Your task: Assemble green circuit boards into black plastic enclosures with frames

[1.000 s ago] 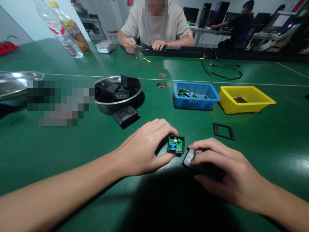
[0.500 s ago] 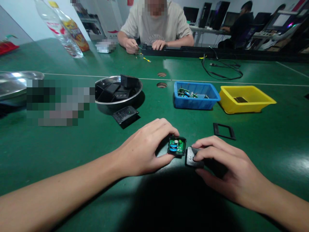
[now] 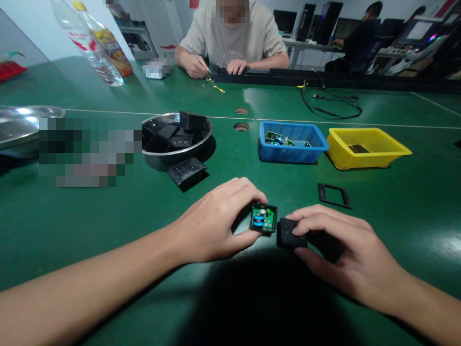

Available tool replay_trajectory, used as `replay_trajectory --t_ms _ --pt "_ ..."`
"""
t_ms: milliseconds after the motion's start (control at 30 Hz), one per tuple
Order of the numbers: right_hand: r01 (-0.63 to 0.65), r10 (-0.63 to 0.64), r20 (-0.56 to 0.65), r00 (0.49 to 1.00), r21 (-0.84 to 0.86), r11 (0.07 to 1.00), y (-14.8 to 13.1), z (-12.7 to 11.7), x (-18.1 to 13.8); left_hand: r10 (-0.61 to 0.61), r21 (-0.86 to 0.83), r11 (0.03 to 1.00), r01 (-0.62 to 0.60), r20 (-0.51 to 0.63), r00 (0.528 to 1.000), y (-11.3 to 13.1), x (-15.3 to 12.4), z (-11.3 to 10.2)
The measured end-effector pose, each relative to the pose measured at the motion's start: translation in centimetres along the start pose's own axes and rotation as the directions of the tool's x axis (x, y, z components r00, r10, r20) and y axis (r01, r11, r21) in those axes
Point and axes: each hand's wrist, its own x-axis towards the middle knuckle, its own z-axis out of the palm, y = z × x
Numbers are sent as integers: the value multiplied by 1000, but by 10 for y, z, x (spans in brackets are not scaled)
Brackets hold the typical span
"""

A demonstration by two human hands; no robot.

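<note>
Between thumb and fingers, my left hand (image 3: 225, 218) holds a small black housing with a green circuit board (image 3: 264, 217) in it; blue disc parts and a white part show on the board. Just to its right, my right hand (image 3: 336, 245) grips a small black plastic cover (image 3: 292, 232) with faint markings on its face. A narrow gap separates the cover from the housing. Beyond my right hand, a black rectangular frame (image 3: 334, 195) lies flat on the green table (image 3: 144, 278).
A blue bin (image 3: 293, 154) holds circuit boards; a yellow bin (image 3: 370, 161) has a dark piece inside. Black cases fill a metal bowl (image 3: 180, 150), with another black case (image 3: 188, 173) before it. Bottles (image 3: 97, 53) stand far left. Opposite sits a person (image 3: 232, 43); a black cable (image 3: 331, 105) lies nearby.
The cover in my right hand has tilted slightly and moved a little right, so its face looks darker. My left hand and the housing have stayed nearly still.
</note>
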Motion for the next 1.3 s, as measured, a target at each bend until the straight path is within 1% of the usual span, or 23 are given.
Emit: replay_trajectory --t_ms 500,833,1300 --pt "-6 6 10 1000 6 1000 1 -1 0 -10 -8 1000 10 2 1000 1 0 0" --pt "-3 3 2 1000 -1 1000 -1 -1 1 -34 16 999 34 43 998 4 1 0" --pt "-44 44 1 999 0 999 -2 -3 2 -47 60 997 42 89 995 3 2 0"
